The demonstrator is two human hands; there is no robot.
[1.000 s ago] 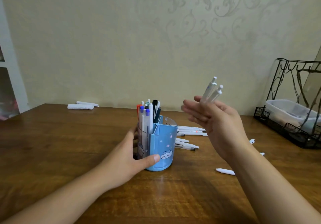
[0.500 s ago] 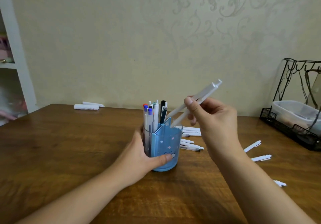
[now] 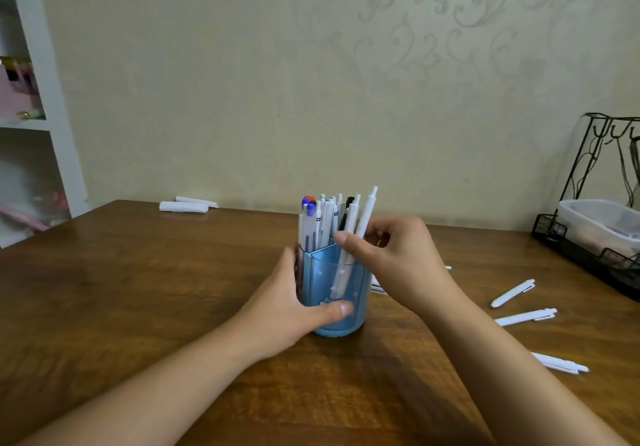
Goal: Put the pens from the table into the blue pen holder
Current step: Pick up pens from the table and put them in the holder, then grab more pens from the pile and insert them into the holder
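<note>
head cam | my only view, worn at head height | faces forward and down | close over desk | wall behind

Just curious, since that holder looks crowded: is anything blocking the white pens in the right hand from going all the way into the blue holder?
Nothing visible does. The white pens in the right hand already reach into the blue pen holder, in its front compartment. The other pens stand in back compartments.
</note>
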